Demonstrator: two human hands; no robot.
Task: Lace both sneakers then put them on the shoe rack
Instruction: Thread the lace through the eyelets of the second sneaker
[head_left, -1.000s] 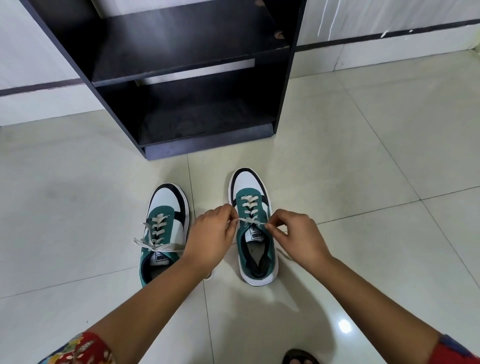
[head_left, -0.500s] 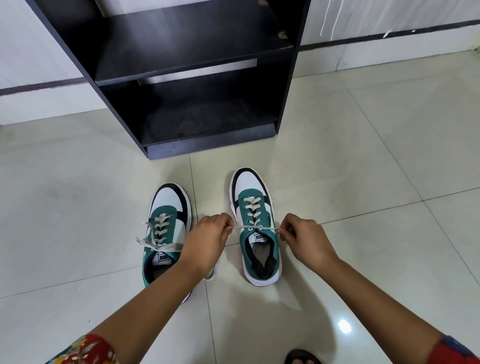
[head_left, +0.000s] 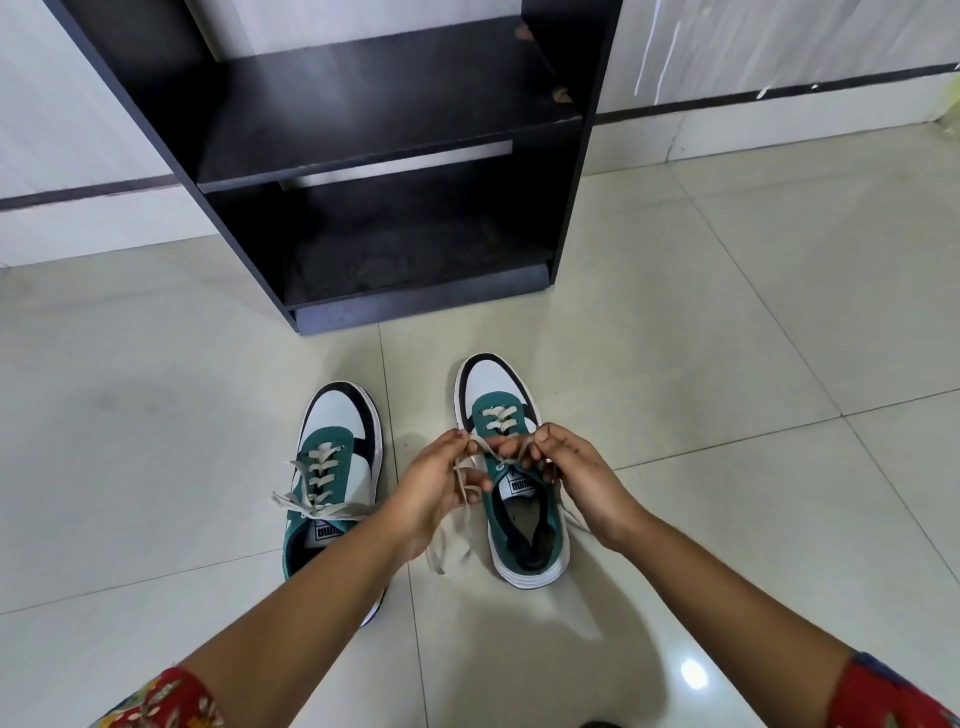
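Two hands meet over the right sneaker (head_left: 511, 467) on the tiled floor (head_left: 727, 364), the left hand (head_left: 434, 486) and right hand (head_left: 582, 473) each pinching a strand of its white lace (head_left: 485, 449), crossed between the fingertips above the tongue. Just beside it stands the left sneaker (head_left: 332, 467), laces splayed sideways. Beyond both, apart, stands the black shoe rack (head_left: 363, 119).

Two bare forearms lead to a left hand (head_left: 434, 486) and right hand (head_left: 582, 475). Behind each, by the elbow, sits a short red sleeve; the left sleeve (head_left: 161, 699) carries a floral print.
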